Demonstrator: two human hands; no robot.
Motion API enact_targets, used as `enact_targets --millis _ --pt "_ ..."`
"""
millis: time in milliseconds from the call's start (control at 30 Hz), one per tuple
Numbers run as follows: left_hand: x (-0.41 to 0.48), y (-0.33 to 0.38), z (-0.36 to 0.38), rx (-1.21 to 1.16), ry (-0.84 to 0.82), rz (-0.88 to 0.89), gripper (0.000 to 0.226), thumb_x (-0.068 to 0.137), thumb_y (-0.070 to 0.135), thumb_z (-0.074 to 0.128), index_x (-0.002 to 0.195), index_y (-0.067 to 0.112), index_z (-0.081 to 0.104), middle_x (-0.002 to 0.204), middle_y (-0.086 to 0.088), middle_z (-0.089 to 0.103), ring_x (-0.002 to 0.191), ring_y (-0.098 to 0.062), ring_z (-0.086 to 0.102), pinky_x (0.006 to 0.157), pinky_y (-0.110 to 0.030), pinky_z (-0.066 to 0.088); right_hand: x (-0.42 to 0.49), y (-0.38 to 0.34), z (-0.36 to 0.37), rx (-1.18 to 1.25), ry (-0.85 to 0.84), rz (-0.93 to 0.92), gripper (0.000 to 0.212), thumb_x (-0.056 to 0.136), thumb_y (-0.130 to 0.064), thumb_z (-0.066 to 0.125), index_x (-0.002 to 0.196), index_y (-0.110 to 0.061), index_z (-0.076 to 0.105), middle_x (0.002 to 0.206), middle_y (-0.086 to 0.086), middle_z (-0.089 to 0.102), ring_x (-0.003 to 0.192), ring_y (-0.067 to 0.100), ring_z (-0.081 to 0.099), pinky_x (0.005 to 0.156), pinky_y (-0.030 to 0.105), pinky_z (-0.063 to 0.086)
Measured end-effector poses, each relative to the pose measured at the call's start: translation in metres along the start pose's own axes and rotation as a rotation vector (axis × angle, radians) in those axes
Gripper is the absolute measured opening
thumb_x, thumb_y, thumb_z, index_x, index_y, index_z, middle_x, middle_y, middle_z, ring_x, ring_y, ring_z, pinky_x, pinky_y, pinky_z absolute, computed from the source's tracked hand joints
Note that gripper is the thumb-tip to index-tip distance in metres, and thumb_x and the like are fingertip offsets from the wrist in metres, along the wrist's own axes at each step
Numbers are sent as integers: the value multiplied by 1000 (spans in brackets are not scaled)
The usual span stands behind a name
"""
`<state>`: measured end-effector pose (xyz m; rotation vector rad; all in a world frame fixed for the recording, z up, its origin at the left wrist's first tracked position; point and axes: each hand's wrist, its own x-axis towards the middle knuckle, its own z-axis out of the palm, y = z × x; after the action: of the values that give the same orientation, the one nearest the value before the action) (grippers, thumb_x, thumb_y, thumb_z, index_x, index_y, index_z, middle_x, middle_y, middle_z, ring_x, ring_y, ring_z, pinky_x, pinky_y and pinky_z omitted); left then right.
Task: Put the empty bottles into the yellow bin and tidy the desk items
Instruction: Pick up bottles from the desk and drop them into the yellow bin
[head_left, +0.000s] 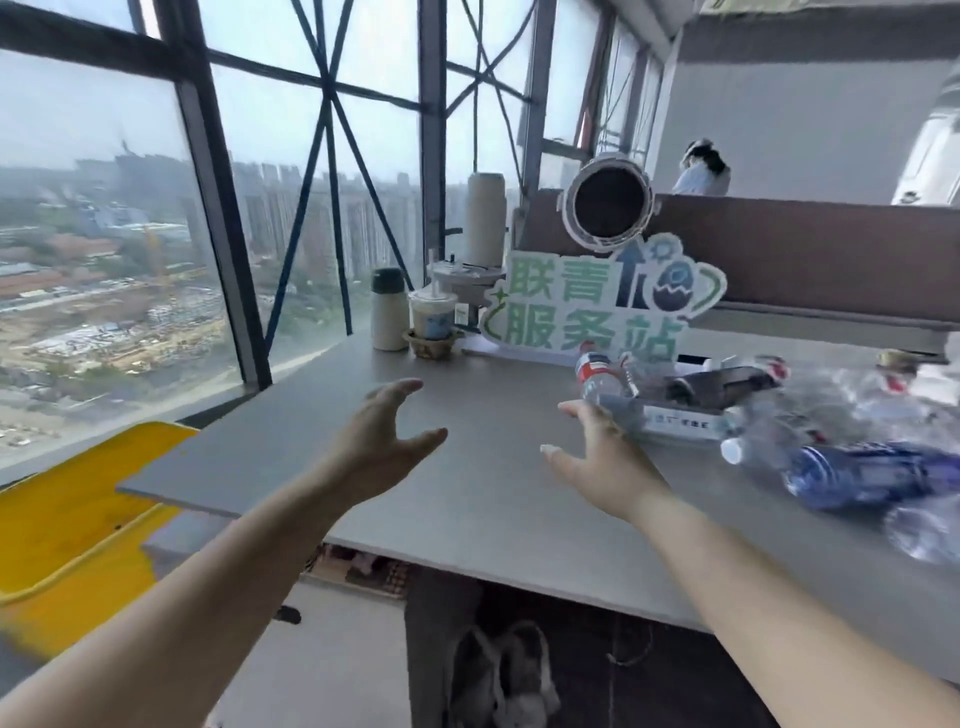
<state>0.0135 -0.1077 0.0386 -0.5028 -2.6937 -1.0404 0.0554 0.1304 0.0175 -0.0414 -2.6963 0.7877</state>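
Note:
Several empty plastic bottles lie in a heap on the right of the grey desk (467, 499). One clear bottle has a red label (597, 373), another a white label (675, 418), and a blue-labelled bottle (862, 475) lies nearest me. The yellow bin (67, 514) stands on the floor at the desk's left end, below its edge. My left hand (387, 441) hovers over the middle of the desk, fingers spread, holding nothing. My right hand (597, 457) is open too, its fingertips close to the white-labelled bottle; I cannot tell if they touch.
At the back of the desk stand a white flask with a dark cap (388, 309), a lidded drink cup in a woven holder (434, 325), a tall cream cylinder (485, 221) and a green-lettered sign (597, 306). A window wall runs along the left. A person sits beyond the brown partition (805, 244).

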Motion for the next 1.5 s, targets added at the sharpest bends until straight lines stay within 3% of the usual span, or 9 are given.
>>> enact_targets --millis 400,600,733,967,1133,1300,1500 --pt "-4 90 61 8 -91 149 66 85 41 65 143 26 36 149 3 34 133 -15 36 100 -23 29 -67 97 -98 -141 125 175 55 86 -33 65 133 -14 44 137 7 47 126 24 42 101 31 34" --pt "26 96 104 -1 -162 170 70 83 39 68 143 25 36 148 3 34 133 -14 36 98 -21 29 -60 140 -98 -352 119 195 52 88 -32 62 133 -15 45 139 5 44 130 25 36 104 28 27" --pt "63 93 137 7 -208 152 75 79 41 72 143 25 35 148 1 33 132 -16 37 97 -24 33 -32 169 -100 -477 175 148 54 80 -33 70 127 -12 54 138 7 48 130 30 38 107 37 29" --pt "127 102 184 116 -246 275 84 73 41 77 144 24 34 151 1 32 135 -24 35 109 -37 33 -14 210 -120 -598 134 219 73 79 -52 66 139 -21 39 147 0 38 136 23 30 110 34 21" --pt "144 105 211 200 -286 306 87 71 42 79 144 25 34 153 3 31 134 -28 35 108 -41 34 -27 228 -128 -603 64 274 85 72 -60 67 142 -26 31 147 -5 37 137 20 29 113 36 19" --pt "140 103 218 332 -220 309 79 73 43 76 141 27 38 145 0 40 129 -28 39 103 -39 34 -27 227 -132 -566 -32 256 91 73 -39 70 147 -26 19 153 -3 25 142 21 18 116 38 17" --pt "127 96 213 246 -244 235 75 67 32 83 134 24 47 130 -7 39 121 -31 40 101 -40 39 -29 221 -131 -617 -63 184 86 75 -28 68 146 -24 19 153 -4 23 142 20 18 115 36 19"
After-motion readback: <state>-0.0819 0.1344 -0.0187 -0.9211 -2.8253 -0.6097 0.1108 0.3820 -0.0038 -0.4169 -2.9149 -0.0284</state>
